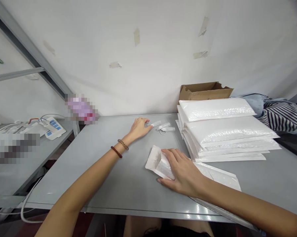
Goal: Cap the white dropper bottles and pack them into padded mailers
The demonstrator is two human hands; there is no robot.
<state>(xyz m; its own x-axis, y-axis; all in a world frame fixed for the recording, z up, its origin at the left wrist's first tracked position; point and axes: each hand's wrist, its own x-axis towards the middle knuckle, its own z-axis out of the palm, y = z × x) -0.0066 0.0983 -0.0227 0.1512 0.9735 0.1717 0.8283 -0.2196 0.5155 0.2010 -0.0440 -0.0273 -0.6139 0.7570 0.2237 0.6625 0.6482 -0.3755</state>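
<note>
My left hand (140,127) reaches across the grey table to a small clear plastic tube (156,123). Thumb and forefinger are apart at the tube's near end; a firm grip on it does not show. Just right of it lie more such tubes (167,128), one with a thin loop. My right hand (181,171) is closed over a white bubble mailer (160,163) lying on the table, its mouth gaping to the left. Under my right forearm rests another part of white bubble packaging (220,174); whether it is the same mailer is hidden.
A tall stack of white bubble mailers (227,131) stands on the right, before an open cardboard box (205,92). Striped cloth (284,113) and a black object (291,144) are at far right. A blurred purple item (80,107) sits back left, near a side table (49,148).
</note>
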